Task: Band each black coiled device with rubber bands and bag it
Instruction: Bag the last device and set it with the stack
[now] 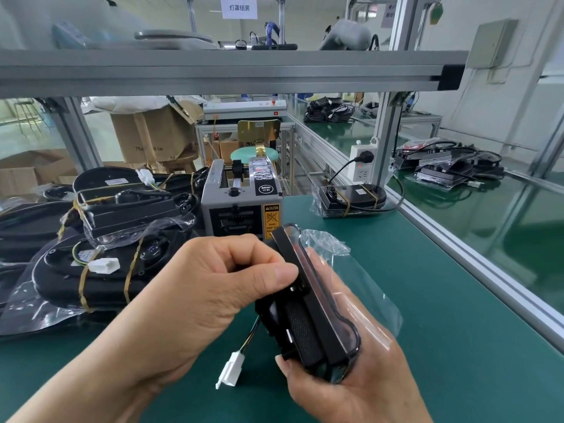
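Note:
A black device (308,312) with a dark cable along its edge is held upright above the green mat, partly inside a clear plastic bag (363,279). My right hand (345,389) cups its lower end from below, with the bag film lying over the fingers. My left hand (219,285) pinches the device's upper left side between thumb and curled fingers. A white connector (230,369) on thin wires dangles from the device's bottom. I see no rubber band on this device.
Banded, bagged black devices (100,264) are piled at the left. A grey tape dispenser (241,199) stands behind my hands. One bagged device (351,198) lies at the back right by a power socket (361,161). An aluminium rail (476,267) edges the mat on the right.

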Action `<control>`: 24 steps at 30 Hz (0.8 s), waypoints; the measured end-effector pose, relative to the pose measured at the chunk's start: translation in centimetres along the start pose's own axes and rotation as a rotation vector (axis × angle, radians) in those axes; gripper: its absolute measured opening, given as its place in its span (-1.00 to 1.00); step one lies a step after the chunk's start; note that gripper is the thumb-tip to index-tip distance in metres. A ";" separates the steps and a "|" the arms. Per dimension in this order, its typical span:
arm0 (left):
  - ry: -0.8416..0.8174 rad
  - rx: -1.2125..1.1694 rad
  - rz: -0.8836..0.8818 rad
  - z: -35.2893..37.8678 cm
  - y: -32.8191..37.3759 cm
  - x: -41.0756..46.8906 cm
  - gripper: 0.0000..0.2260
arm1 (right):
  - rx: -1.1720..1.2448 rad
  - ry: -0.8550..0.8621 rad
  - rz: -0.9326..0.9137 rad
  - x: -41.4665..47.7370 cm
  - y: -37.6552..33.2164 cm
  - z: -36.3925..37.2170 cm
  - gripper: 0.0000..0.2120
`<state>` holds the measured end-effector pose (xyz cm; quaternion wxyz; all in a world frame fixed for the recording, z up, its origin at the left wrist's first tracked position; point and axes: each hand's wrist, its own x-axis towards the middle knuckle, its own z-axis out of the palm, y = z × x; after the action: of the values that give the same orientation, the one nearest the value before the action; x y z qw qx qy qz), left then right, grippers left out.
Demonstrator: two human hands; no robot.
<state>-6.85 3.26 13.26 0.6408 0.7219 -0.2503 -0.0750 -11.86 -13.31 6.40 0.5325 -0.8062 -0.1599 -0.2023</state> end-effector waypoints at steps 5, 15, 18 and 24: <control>0.043 0.066 0.013 0.2 0.2 0.0 -0.82 | 0.202 0.082 -0.201 0.1 0.1 1.0 -0.11; 0.075 0.209 0.052 0.2 -0.2 -0.1 -0.72 | 0.187 0.111 -0.200 0.4 -0.5 0.8 -0.22; 0.121 0.283 0.094 0.5 -0.1 -0.2 -0.74 | 0.213 0.099 -0.184 0.0 -0.4 0.6 -0.24; 0.212 0.442 0.108 0.9 0.4 -0.8 -0.69 | 0.244 0.090 -0.139 -0.2 0.1 0.9 -0.23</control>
<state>-7.98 2.82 13.34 0.4930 0.8340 -0.2300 0.0921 -11.88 -12.55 5.90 0.6179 -0.7127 -0.2147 -0.2535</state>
